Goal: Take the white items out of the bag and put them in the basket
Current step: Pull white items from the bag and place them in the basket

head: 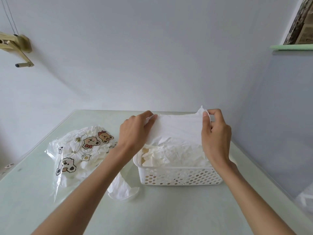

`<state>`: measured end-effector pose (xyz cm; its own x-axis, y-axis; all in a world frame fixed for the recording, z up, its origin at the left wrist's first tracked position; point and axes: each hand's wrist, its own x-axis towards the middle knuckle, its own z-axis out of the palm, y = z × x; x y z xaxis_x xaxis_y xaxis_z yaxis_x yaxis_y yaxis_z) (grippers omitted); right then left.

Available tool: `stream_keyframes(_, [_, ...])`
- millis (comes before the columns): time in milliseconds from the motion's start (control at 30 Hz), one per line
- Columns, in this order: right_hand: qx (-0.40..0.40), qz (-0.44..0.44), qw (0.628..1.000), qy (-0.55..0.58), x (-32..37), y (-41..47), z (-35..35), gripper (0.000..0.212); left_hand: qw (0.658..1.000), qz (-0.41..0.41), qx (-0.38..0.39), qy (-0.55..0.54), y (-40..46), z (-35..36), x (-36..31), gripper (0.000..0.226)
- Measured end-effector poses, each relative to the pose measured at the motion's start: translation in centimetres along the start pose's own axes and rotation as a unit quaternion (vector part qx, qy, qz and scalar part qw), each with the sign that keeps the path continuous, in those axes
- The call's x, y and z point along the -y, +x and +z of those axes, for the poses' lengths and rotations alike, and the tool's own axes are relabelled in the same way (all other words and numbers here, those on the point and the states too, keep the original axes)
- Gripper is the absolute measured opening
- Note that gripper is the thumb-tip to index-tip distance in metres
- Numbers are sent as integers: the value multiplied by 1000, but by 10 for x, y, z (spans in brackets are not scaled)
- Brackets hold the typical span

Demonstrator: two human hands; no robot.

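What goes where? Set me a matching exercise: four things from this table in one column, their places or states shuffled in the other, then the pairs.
Things:
1. white sheet
2. basket
3. bag
4. loose white item

Places or states:
A. lies flat on the table in front of the basket's left corner
B. printed with cartoon bears, left of the basket
C. stretched between left hand and right hand
D. perforated sides, holds crumpled white items

Pairs: 1-C, 2-D, 3-B, 4-A
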<state>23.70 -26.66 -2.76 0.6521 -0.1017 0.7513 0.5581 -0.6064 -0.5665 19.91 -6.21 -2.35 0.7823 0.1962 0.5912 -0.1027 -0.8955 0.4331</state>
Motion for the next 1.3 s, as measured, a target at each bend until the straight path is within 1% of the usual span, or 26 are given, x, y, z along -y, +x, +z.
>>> stream_keyframes(33, [32,10,999,-40,-5,-1,1,20,999,3,29,30,2,5,2,33])
stream_keyframes(67, [83,29,992,-93,-12,0,2,20,995,6,71,65,5,13,3,34])
stream_keyframes(133, [224,83,956,-170,-26,4,2,21,977,11,172,126,9,32,4,35])
stream_keyframes(167, [285,108,935,-182,-32,6,2,20,965,14,216,147,10,41,4,35])
stream_keyframes(200, [326,120,918,-194,-37,7,3,20,953,20,253,167,11,49,4,35])
stream_keyframes(300, [383,83,874,-288,-47,11,8,18,918,34,335,207,16,65,4,34])
stream_keyframes(400, [393,15,834,-388,-48,11,11,19,901,2,403,162,23,68,5,30])
stream_keyframes(467, [403,-15,803,-438,-47,11,12,26,906,0,410,107,26,67,6,26])
stream_keyframes(500, [407,-25,789,-459,-48,12,11,31,912,6,400,88,26,67,6,24])
stream_keyframes(600, [416,-54,754,-506,-52,11,11,39,926,36,364,86,25,66,5,18])
stream_keyframes(667, [418,-83,731,-533,-53,9,13,47,924,54,364,103,24,67,4,19])
stream_keyframes(733, [418,-116,716,-547,-55,7,16,56,923,80,344,155,22,69,2,22])
stream_keyframes(800, [416,-141,710,-551,-58,7,20,55,924,108,307,201,20,70,0,25])
stream_keyframes(867, [410,-164,711,-547,-59,9,22,49,924,145,285,209,18,69,-2,26])
stream_keyframes(933, [407,-172,727,-526,-60,12,20,46,926,172,286,176,20,66,-2,22])
stream_keyframes(967, [405,-163,745,-505,-59,15,18,44,930,167,292,145,21,62,-1,19])
stream_keyframes(1000, [401,-143,771,-473,-58,19,14,39,936,153,296,112,22,56,0,18])
stream_keyframes(1033, [397,-120,805,-425,-55,25,9,31,941,138,298,82,23,49,0,18])
stream_keyframes(1100, [398,-72,873,-271,-49,35,-2,17,939,127,314,51,24,34,0,18])
stream_keyframes(1133, [415,-63,889,-184,-45,37,-5,16,933,130,333,41,24,28,0,17])
stream_keyframes(1167, [448,-63,884,-116,-40,37,-6,14,924,137,354,35,24,24,-1,16])
stream_keyframes(1200, [494,-71,864,-71,-36,34,-4,12,916,145,374,34,22,21,-3,15])
stream_keyframes(1233, [540,-81,836,-52,-33,29,1,11,907,152,391,43,21,22,-4,14])
stream_keyframes(1300, [598,-94,794,-61,-34,20,15,15,887,164,423,81,18,28,-7,15])
